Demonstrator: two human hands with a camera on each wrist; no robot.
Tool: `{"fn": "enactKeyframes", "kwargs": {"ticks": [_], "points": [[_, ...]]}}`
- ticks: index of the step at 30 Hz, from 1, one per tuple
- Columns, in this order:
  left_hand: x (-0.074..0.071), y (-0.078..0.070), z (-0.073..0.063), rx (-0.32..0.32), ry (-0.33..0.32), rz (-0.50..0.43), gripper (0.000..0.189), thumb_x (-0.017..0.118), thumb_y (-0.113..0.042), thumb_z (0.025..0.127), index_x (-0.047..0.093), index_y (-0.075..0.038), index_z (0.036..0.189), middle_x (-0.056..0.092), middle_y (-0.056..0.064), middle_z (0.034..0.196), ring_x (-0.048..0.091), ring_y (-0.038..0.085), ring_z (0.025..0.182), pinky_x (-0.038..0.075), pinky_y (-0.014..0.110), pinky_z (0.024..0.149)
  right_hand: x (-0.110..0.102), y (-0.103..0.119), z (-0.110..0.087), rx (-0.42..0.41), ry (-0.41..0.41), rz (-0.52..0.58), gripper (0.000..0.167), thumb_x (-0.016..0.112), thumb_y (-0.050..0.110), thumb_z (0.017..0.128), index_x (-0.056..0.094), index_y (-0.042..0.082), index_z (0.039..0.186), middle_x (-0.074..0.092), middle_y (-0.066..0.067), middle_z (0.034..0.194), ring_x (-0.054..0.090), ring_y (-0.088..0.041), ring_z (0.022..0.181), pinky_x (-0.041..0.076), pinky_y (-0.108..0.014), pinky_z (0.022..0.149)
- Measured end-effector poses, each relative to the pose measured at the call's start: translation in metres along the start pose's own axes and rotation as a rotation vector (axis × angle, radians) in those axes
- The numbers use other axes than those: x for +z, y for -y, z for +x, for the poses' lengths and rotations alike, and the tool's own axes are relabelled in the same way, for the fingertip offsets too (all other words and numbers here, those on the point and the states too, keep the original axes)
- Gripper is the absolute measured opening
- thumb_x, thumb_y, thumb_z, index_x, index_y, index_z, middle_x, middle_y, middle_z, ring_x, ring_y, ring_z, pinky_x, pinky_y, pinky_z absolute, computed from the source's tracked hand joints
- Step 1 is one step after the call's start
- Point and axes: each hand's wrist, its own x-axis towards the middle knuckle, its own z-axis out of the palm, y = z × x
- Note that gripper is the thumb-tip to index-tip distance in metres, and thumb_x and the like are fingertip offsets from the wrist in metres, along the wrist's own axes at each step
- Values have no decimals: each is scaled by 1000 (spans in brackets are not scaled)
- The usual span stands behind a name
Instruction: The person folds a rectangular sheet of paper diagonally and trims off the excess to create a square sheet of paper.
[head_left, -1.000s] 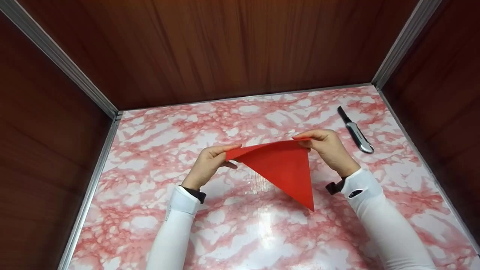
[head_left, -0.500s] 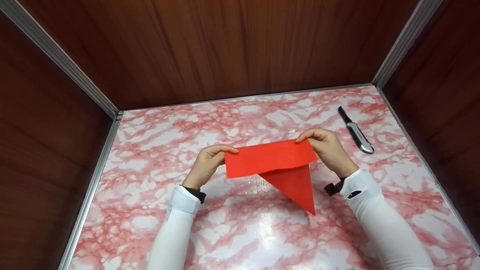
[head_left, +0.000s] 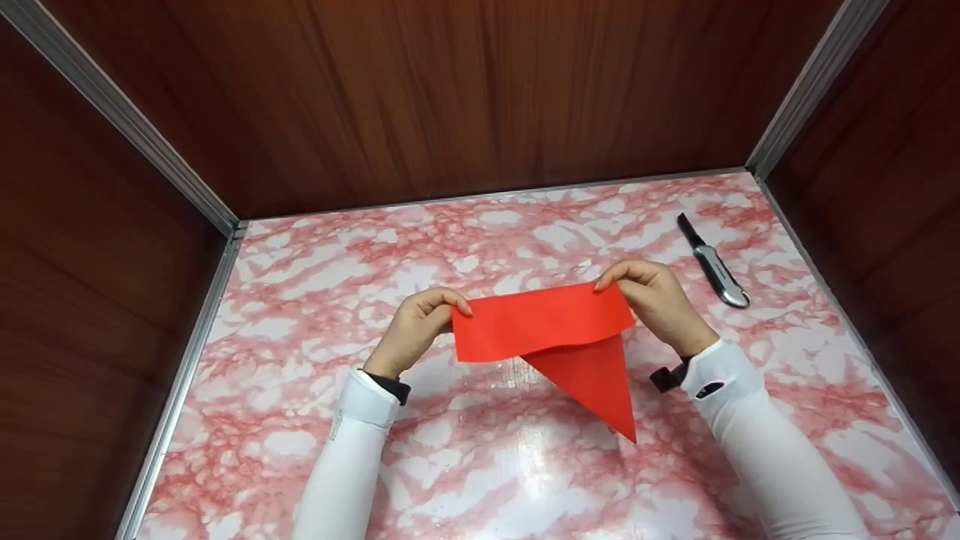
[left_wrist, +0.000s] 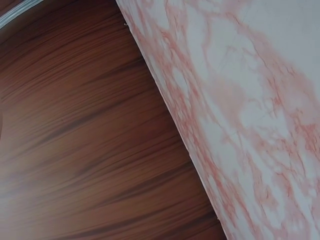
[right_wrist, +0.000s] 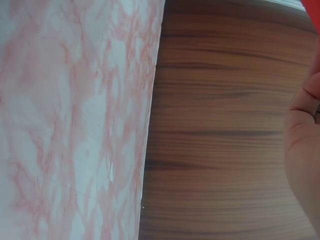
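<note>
A red sheet of paper (head_left: 536,322), folded over along its upper edge, hangs between both hands in the head view. Its front part is a rectangular band; behind and below it a triangular part points down to the lower right. The left hand (head_left: 420,326) pinches the band's upper left corner between thumb and fingers. At the upper right corner, the right hand (head_left: 660,300) pinches the fold the same way. The right wrist view catches part of the right hand (right_wrist: 305,135) and a red bit of the paper (right_wrist: 313,12) at its edge; no hand shows clearly in the left wrist view.
A utility knife (head_left: 716,266) with a grey and black handle lies on the pink-and-white marbled tabletop (head_left: 337,262), right of the right hand. Dark wood panels (head_left: 480,97) with metal edging enclose the table at the back and both sides.
The front band of the red paper has swung down from nearly edge-on to facing the head camera. Its triangular tip has dropped slightly lower. Both hands keep their grip, with fingertips now over the front.
</note>
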Motion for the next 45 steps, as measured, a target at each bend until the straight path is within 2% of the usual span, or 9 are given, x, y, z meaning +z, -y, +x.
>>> {"fn": "enactKeyframes", "kwargs": {"ticks": [4, 9, 13, 17, 21, 27, 31, 39, 45], "points": [[1, -2, 0, -17, -9, -33, 25, 48, -10, 96, 70, 1, 97, 67, 14, 100, 67, 24, 85, 58, 37, 79, 0, 1, -1, -20, 10, -44, 19, 50, -12, 94, 69, -14, 94, 71, -16, 97, 67, -27, 92, 56, -33, 84], [4, -2, 2, -49, -90, -18, 23, 66, -24, 97, 72, -1, 96, 71, 9, 92, 67, 18, 78, 58, 33, 72, 0, 3, -1, -30, 29, -107, 24, 49, -10, 93, 72, -10, 94, 72, -14, 99, 67, -27, 95, 54, -33, 89], [5, 0, 3, -61, -116, 32, 18, 79, -16, 91, 72, -2, 100, 73, 8, 88, 66, 15, 76, 57, 29, 71, 0, 4, -3, -29, 57, -32, 26, 45, -6, 94, 70, -15, 96, 72, -15, 100, 66, -30, 97, 52, -35, 92], [5, 1, 2, -66, -117, 46, 16, 79, -14, 91, 73, -4, 102, 73, 10, 90, 66, 16, 77, 57, 29, 73, 1, 5, -3, -9, 40, -75, 19, 61, 4, 99, 71, -12, 99, 74, -15, 100, 68, -27, 92, 55, -33, 86], [5, 0, 2, -74, -116, 47, 19, 80, -16, 91, 73, -4, 104, 73, 12, 92, 67, 18, 79, 57, 30, 75, 0, 4, -3, 40, 9, -176, 20, 79, 10, 91, 75, -3, 105, 75, -14, 99, 70, -22, 83, 58, -30, 78], [4, 0, 3, -106, -113, 59, 37, 80, -19, 92, 67, -5, 124, 74, 16, 95, 72, 26, 87, 59, 38, 83, 0, 1, -2, 89, -16, -199, 37, 80, 14, 90, 71, -1, 123, 76, -13, 100, 71, -21, 84, 58, -30, 78], [3, 2, 5, -113, -100, 86, 50, 78, -19, 93, 62, -6, 139, 75, 17, 98, 73, 29, 91, 59, 40, 87, -1, -2, -2, 102, -24, -207, 44, 81, 17, 90, 69, -1, 128, 76, -13, 100, 72, -22, 88, 58, -31, 82], [3, 0, 4, -112, -97, 153, 46, 75, -22, 96, 65, -12, 139, 76, 13, 100, 73, 26, 91, 58, 38, 89, 0, -6, -2, 81, -40, -275, 37, 81, 19, 90, 74, 9, 125, 77, -10, 106, 74, -22, 94, 57, -29, 87], [2, 0, 2, -102, -88, 181, 44, 73, -21, 97, 66, -7, 138, 76, 9, 112, 73, 25, 98, 57, 36, 91, 1, -5, -3, 85, -52, -357, 32, 81, 25, 90, 78, 13, 120, 76, -8, 112, 74, -19, 96, 57, -26, 87]]}}
